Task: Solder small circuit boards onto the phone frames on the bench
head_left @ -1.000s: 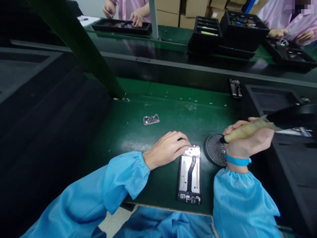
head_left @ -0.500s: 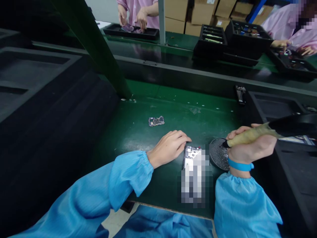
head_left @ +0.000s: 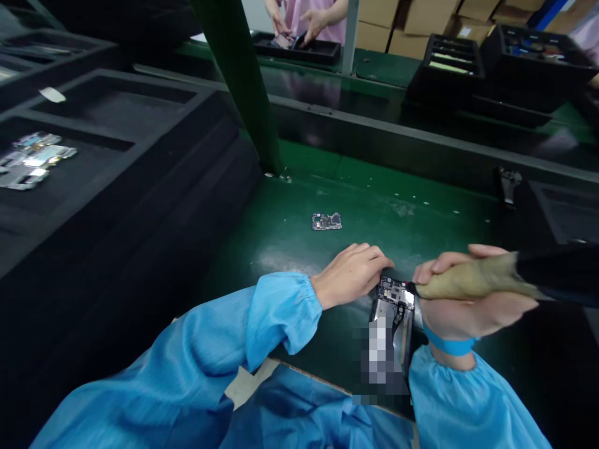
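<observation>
An opened phone lies on the green bench, its upper circuit parts and a dark flex cable showing; its lower part is pixelated. My left hand rests against the phone's top left corner, fingers bent and closed on that edge. In my right hand is an electric screwdriver, its grip wrapped in yellowish tape, held nearly level. The screwdriver's dark tip is at the phone's top right corner; whether it touches a screw is too small to tell. A loose phone circuit board lies farther back.
Stacked black trays rise on the left, one holding metal phone parts. A green post stands behind them. Another black tray is at right, near a small dark part. Across the divider, a person's hands work over a tray.
My right hand has brought the screwdriver from the round dimpled dish to the phone's top right corner. My left hand stays at the phone. The view has swung left, showing more trays.
</observation>
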The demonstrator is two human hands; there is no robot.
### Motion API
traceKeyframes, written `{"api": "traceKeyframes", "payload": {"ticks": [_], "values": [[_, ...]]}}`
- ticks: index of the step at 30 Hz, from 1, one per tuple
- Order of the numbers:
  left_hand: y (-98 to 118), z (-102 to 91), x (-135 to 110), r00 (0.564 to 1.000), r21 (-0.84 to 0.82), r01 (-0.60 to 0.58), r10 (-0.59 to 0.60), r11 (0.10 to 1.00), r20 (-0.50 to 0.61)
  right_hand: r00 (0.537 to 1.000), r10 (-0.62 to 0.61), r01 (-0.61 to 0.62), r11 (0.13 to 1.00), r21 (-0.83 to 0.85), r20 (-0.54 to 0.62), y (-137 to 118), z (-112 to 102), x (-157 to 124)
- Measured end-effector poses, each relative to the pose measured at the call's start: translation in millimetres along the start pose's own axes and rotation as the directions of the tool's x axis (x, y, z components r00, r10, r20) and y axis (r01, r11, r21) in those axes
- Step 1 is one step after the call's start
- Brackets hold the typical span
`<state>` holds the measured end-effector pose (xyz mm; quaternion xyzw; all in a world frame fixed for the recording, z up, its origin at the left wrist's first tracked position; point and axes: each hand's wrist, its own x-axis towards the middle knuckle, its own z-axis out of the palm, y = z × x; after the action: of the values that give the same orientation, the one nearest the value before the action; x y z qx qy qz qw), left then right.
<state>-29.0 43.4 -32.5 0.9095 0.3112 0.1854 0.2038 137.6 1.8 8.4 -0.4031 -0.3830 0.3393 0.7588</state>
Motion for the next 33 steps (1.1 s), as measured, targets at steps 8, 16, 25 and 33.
{"api": "traceKeyframes", "payload": {"ticks": [8,16,25,33], "values": [[1,-0.1,1,1.0,0.012,-0.005,0.005,1.0,0.008,0.984,-0.171,0.173,0.983,-0.052,0.044,22,12,-6],[2,0.0,2,1.0,0.032,0.002,-0.003,0.999,0.021,0.983,-0.128,0.136,0.989,-0.052,0.135,25,2,-6],[0,-1.6,-1,1.0,0.017,-0.015,0.015,1.0,0.0,0.988,-0.154,0.156,0.982,-0.103,0.028,21,23,-11],[-5,4.2,-4,0.996,-0.047,-0.021,0.017,0.999,-0.086,0.861,-0.393,0.313,0.91,-0.272,-0.322,-6,-30,40]]}}
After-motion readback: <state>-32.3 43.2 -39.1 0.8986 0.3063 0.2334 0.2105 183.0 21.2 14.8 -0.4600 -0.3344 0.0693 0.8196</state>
